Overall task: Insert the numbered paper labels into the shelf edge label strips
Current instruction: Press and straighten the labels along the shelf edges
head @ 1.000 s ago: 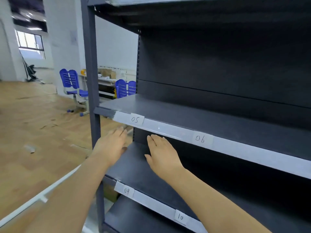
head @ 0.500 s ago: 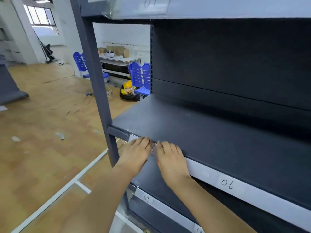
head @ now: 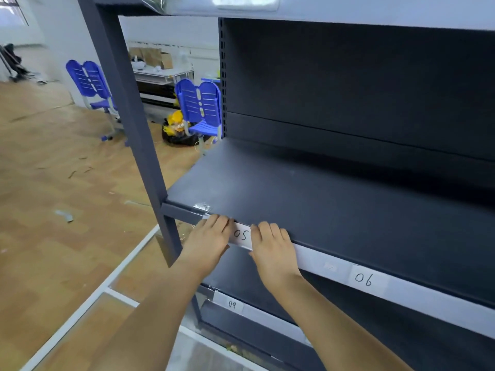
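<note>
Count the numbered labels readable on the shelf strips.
3: label 05 between the left hand and right hand, label 06 further right, label 09 below. Others may be hidden.

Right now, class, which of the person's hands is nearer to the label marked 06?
The right hand. It rests on the label strip just right of the 05 label, on the side toward the 06 label, though not touching it. The left hand rests farther away, left of the 05 label.

Left hand (head: 207, 241), right hand (head: 273, 247) press strip (head: 321, 261) flanking label 05 (head: 241, 235).
</note>
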Motion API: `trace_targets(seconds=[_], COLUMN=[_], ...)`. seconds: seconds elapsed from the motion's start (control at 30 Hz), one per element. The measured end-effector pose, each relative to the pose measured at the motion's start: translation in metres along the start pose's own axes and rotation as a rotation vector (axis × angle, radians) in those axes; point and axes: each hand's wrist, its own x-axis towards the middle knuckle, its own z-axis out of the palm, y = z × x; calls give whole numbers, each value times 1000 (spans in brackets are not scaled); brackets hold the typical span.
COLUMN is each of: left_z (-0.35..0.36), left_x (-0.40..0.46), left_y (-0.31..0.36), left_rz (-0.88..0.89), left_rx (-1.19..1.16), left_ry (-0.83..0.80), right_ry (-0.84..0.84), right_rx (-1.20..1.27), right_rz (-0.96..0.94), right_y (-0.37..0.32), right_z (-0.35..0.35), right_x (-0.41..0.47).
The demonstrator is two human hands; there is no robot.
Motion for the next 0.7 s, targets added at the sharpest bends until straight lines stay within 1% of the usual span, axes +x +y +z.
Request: trace_targets(seconds=[0.17,0.4,0.57,0.7], left_z=[-2,-11,-10,-2], left_x=[8,8,10,8], left_y=[-6,-8,-10,-10], left_rz=[96,128,172,146], left_rx=[-19,-66,-49,-44], left_ry=[43,-20,-59,-17], right_ry=[-33,-83,-88,-140], right_rx=[-38,-67,-118,-160], right_rz=[-15,2,0,8], right_y=[-2,-9,-12,-15], right_z=[-4,-14,-23,-23], right_x=[7,7,9,10])
